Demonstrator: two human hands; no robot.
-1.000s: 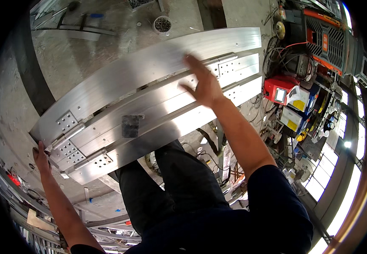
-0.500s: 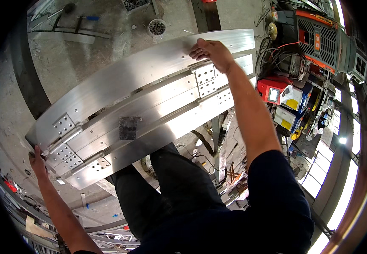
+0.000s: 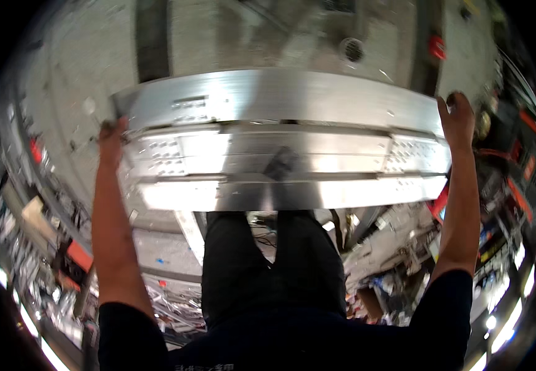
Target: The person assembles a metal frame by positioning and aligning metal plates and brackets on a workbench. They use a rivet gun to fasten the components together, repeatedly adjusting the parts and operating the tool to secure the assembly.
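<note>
The person's two hands are set wide apart, one at each end of a long metal panel (image 3: 342, 147), which spans the whole stretch between them. The left hand (image 3: 112, 139) is at the panel's left end, its fingers bent and its thumb against or just beside the edge. The right hand (image 3: 456, 120) is at the upper right corner, thumb and fingertips a little parted, the fingers partly curled. Blur hides the contact, so I cannot tell whether either hand pinches the metal or only rests against it.

Standing at opposite ends, the hands probably share the load and govern the panel's angle; one hand alone would likely let such a long piece swing. The panel is made of three shiny strips lying side by side. Perforated plates, the left plate (image 3: 163, 154) near the left hand and the right plate (image 3: 407, 154) near the right, sit close to the ends, perhaps so the strips stay joined along their length. A dark patch (image 3: 278, 164) lies about midway between the hands.

The panel's lower edge reaches the person's trousers (image 3: 268, 272); what supports it underneath is hidden. Beyond the panel, nearer the right hand, a round container (image 3: 351, 49) stands on the floor (image 3: 243, 37).
</note>
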